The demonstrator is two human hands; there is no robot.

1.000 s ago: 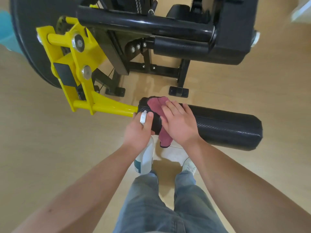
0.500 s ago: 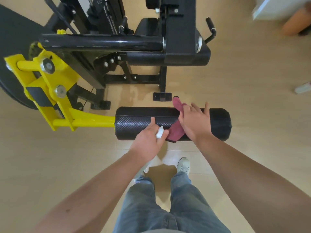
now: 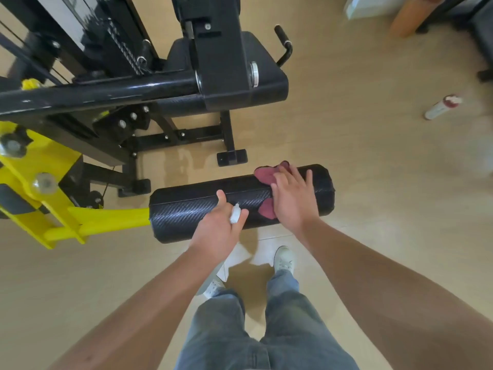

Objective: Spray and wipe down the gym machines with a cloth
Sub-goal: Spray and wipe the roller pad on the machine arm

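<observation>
Right hand (image 3: 292, 201) pressed cloth (image 3: 266, 174) flat near the nine-to-three roller pad's (image 3: 186, 212) three o'clock end; left hand (image 3: 218, 231) gripped the spray bottle (image 3: 235, 214).

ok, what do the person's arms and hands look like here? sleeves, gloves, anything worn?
The left hand and right hand are both bare: no gloves, and no rings or watch that show. The left forearm and right forearm are uncovered right to the frame edge, so no sleeve is in view. No bands, straps or markings show at either wrist.
</observation>
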